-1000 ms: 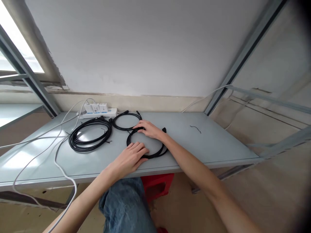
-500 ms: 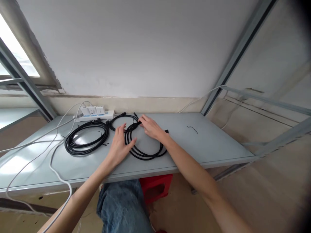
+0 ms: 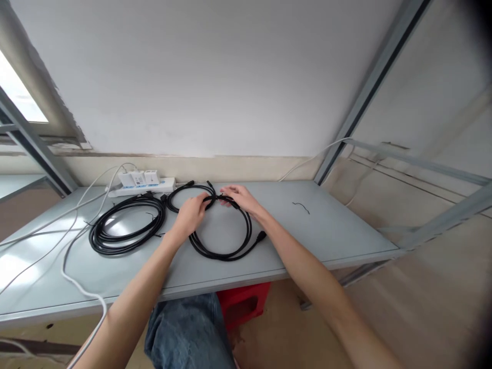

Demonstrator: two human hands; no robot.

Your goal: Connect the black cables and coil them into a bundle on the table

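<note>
At the middle of the table [image 3: 326, 225], the left hand [image 3: 193, 211] grips the black cable coil [image 3: 221, 256] by its far side and the right hand [image 3: 239, 197] pinches it just beside, apparently to bunch the loops together.

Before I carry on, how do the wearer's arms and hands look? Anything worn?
The left hand and right hand wear no gloves. Both forearms are bare, with no sleeve, watch or bracelet showing. I cannot tell about rings.

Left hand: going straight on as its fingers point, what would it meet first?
The left hand holds the near coil; past that, it would probably meet the right hand first, though depth is unclear.
</note>
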